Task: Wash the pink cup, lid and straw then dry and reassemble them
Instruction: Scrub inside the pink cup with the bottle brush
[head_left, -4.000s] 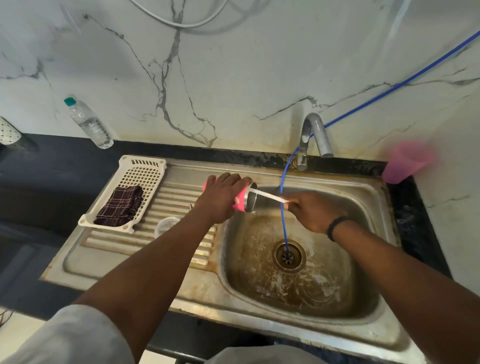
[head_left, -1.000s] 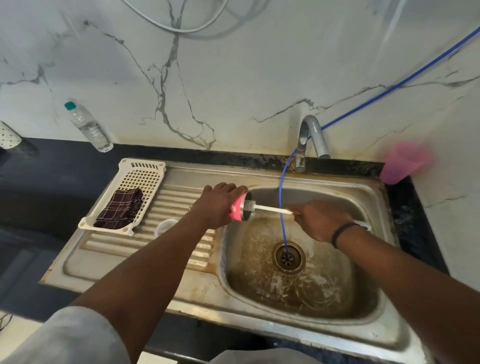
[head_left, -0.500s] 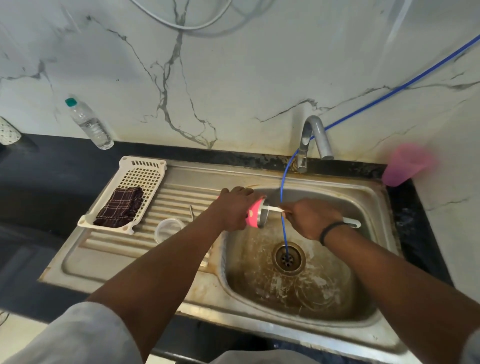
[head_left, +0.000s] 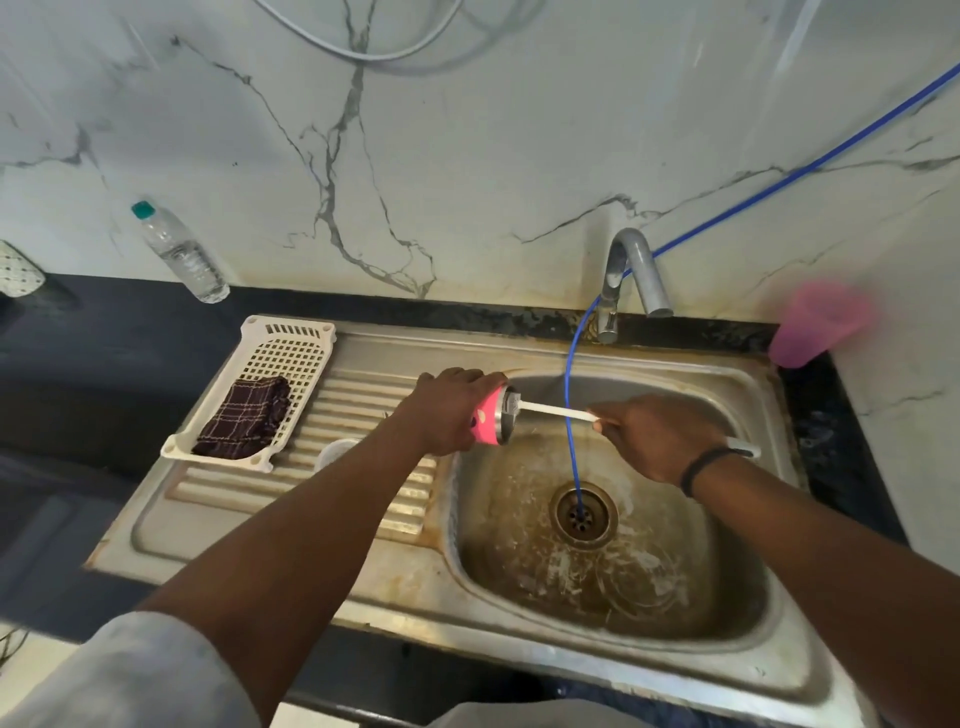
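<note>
Cup axis is the key relation: pink cup (head_left: 488, 420) lies on its side over the left rim of the sink (head_left: 748, 665), mouth pointing right toward the right hand (head_left: 652, 436), base buried in the left hand (head_left: 451, 410), which is wrapped around its body. White bottle brush (head_left: 553, 410) runs nearly horizontal along that same axis, bristle end in the mouth, handle clenched in the right hand, tail sticking out past the wrist. Left hand is nearer the cup; right stands apart by the exposed shaft. Lid looks to be on the drainboard; straw not identifiable. Next stroke probably goes straight along the axis.
</note>
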